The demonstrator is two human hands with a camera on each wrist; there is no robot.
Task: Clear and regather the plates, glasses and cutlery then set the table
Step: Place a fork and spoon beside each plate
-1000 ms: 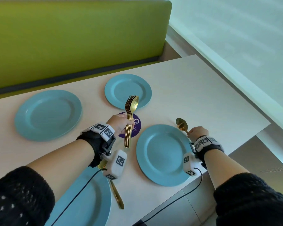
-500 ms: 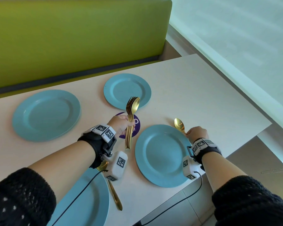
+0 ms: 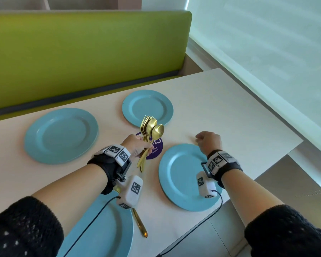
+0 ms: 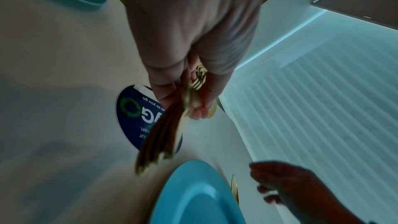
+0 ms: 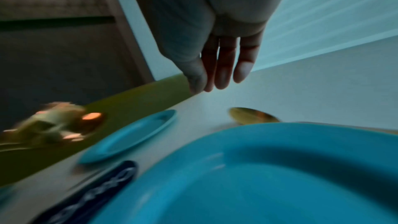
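Observation:
My left hand [image 3: 137, 145] grips a bundle of gold forks and spoons [image 3: 150, 130] by the handles, tips up, above a round purple sticker [image 3: 154, 151]; the left wrist view shows the fingers [image 4: 193, 106] wrapped round the bundle [image 4: 159, 135]. My right hand [image 3: 202, 139] hovers over the far rim of the near right blue plate [image 3: 182, 179], fingers relaxed and holding nothing. A gold spoon [image 5: 252, 116] lies on the table just beyond that plate [image 5: 258, 176], under my right hand [image 5: 217, 81]. Three more blue plates sit far left [image 3: 60, 135], far centre [image 3: 147, 106] and near left [image 3: 104, 230].
A gold piece of cutlery [image 3: 140, 225] lies beside the near left plate, partly under my left wrist. A green bench back [image 3: 82, 58] runs behind the white table [image 3: 230, 117]. The table's right edge drops off towards a window blind [image 3: 267, 52].
My right hand has let go of the gold spoon beside the near right plate and lifted away to the left. The left hand's bundle has tilted a little to the right.

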